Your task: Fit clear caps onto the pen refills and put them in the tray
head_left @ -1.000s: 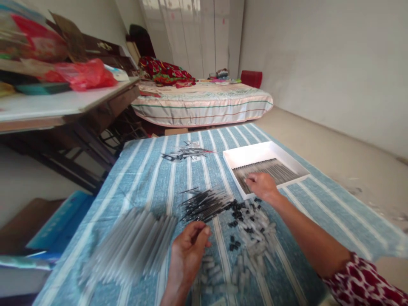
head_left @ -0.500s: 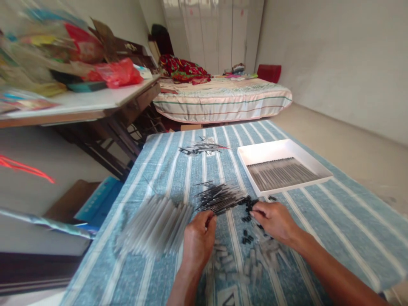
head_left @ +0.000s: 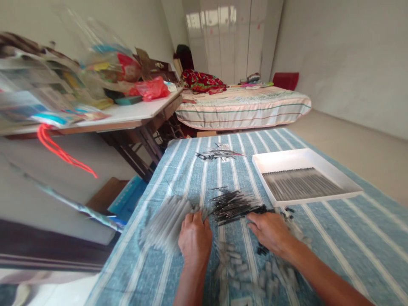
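My left hand (head_left: 195, 233) rests against the right side of a row of translucent grey pen barrels (head_left: 165, 223). Its fingers are curled over the barrel ends, and what lies between them is hidden. My right hand (head_left: 270, 231) is closed in a pinch at the right end of a loose pile of thin black pen refills (head_left: 234, 206); the fingertips hide what they hold. Small black plugs (head_left: 263, 250) lie beside and below that hand. Short clear caps (head_left: 237, 265) are scattered between my forearms.
A white box (head_left: 346, 182) with a row of finished-looking pens (head_left: 302, 182) stands at the right. Farther back lies a small heap of black pieces (head_left: 219, 154). Left of the striped cloth (head_left: 178, 170) is a cluttered side table (head_left: 149, 111); a bed (head_left: 245, 106) stands beyond.
The view has swung left. My left hand has moved from the refill pile's lower edge to the barrels. My right hand has shifted left from the black plugs to the refill ends.
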The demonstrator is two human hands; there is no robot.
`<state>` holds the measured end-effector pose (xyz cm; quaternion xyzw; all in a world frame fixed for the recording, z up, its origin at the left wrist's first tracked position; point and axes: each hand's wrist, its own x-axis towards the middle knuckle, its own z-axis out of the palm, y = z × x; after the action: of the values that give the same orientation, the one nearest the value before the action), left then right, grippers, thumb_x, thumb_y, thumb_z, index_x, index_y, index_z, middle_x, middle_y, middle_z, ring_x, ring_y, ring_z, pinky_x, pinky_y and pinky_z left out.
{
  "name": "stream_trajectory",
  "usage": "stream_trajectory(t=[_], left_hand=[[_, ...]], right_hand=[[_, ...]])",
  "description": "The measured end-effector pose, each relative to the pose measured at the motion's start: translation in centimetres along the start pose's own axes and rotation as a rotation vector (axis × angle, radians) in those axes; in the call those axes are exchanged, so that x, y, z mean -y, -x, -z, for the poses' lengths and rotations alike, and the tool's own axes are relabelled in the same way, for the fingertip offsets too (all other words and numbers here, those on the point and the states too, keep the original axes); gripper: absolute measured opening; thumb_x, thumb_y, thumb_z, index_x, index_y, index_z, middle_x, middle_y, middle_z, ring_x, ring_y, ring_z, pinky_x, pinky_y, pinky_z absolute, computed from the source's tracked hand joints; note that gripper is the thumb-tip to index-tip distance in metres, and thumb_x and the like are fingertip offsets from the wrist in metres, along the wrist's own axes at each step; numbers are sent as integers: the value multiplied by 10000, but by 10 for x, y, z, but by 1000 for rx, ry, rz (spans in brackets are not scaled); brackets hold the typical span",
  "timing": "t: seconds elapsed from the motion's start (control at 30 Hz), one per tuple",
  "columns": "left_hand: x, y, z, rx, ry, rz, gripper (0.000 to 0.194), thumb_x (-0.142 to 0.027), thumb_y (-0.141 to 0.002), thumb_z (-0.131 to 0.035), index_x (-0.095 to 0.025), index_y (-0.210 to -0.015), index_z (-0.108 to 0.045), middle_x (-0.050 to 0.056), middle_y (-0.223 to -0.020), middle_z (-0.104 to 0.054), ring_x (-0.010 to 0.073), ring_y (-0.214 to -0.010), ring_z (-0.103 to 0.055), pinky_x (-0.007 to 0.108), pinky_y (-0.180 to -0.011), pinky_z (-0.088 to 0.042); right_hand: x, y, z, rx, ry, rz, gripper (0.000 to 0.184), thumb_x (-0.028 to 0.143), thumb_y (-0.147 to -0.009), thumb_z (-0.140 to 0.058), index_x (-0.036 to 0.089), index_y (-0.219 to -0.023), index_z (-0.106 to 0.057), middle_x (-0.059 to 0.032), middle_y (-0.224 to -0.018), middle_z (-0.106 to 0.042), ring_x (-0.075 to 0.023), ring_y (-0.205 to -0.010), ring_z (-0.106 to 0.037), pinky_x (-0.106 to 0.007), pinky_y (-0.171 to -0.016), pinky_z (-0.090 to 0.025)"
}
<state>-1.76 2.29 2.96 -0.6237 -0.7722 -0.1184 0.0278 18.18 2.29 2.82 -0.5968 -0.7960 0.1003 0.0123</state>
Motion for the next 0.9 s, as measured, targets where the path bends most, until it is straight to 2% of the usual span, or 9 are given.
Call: stream_trajectory(t=[0.27, 0.43, 0.9], left_hand=[[1, -2, 2, 154, -99, 20, 212, -233, -818, -438, -167, -884, -629, 88, -898, -609, 226, -876, -577, 296, -677, -395], [-2, -1, 1, 220, -141, 18, 209, -233, -815, -437, -168, -859, -631, 95, -903, -613, 241, -885, -582, 317, -690, -406], [-1, 0, -5, 146, -161, -43, 211, -175, -810, -411, -172, -830, -621, 87, -862, -622, 257, -842, -602, 334, -660, -420]], right_hand=[[13, -16, -13, 0, 105, 82, 221, 204, -857, -397, 207, -866, -617, -80, -717, -691, -234, -702, -658, -270, -579, -378], [15, -18, -13, 6, 125, 91, 239, 170, -859, -375, 182, -870, -613, -102, -708, -688, -239, -700, -662, -273, -578, -388], [22, -21, -9, 46, 156, 119, 196, 88, -771, -443, 129, -860, -613, -134, -739, -687, -251, -726, -664, -281, -590, -418]])
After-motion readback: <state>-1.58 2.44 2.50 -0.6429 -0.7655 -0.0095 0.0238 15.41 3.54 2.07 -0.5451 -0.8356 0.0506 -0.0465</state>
